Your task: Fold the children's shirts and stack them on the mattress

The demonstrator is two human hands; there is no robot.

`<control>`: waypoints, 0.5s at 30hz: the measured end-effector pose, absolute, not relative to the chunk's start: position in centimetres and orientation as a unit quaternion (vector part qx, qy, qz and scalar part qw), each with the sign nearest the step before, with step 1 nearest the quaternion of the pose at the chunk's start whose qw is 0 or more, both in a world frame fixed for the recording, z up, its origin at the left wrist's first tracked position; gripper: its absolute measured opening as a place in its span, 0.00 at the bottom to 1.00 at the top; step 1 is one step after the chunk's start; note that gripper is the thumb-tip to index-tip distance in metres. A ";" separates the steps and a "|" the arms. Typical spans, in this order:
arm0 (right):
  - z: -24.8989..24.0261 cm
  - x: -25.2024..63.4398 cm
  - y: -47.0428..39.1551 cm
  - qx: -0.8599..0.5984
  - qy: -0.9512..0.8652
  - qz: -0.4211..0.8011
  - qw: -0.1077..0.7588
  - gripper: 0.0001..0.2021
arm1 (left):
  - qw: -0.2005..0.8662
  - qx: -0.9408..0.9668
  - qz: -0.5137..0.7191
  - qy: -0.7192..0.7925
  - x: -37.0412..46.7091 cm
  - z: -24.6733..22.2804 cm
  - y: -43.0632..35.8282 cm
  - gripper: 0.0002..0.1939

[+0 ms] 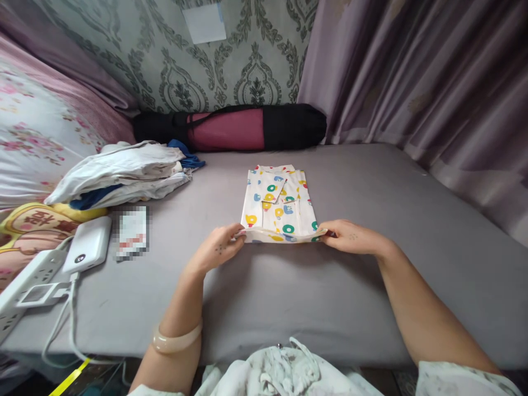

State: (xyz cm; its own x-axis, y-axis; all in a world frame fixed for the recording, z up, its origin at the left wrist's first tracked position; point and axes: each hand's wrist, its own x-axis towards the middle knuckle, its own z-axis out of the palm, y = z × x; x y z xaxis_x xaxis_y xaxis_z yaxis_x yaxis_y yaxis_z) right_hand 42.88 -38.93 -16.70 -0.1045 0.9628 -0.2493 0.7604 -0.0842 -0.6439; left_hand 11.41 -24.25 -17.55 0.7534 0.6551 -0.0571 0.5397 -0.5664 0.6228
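Note:
A white garment (289, 212) with a yellow, green, blue and red print lies folded on the grey sheet, its sleeves laid inward over the body. My left hand (220, 246) pinches the near left corner of the garment. At the near right corner, my right hand (350, 236) pinches the fabric between thumb and fingers. The near edge between both hands is raised slightly and turned up.
Folded clothes (132, 170) are piled at the left. Nearer are a blurred flat item (132, 232), a white power bank (88, 245) and a power strip (31, 286) with cables. A black and red long bag (231, 129) lies along the wall.

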 end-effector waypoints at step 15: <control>-19.6 43.5 -37.7 -0.751 -0.567 0.300 0.158 0.13 | 0.362 0.796 0.191 0.446 13.4 -20.9 -23.5 0.09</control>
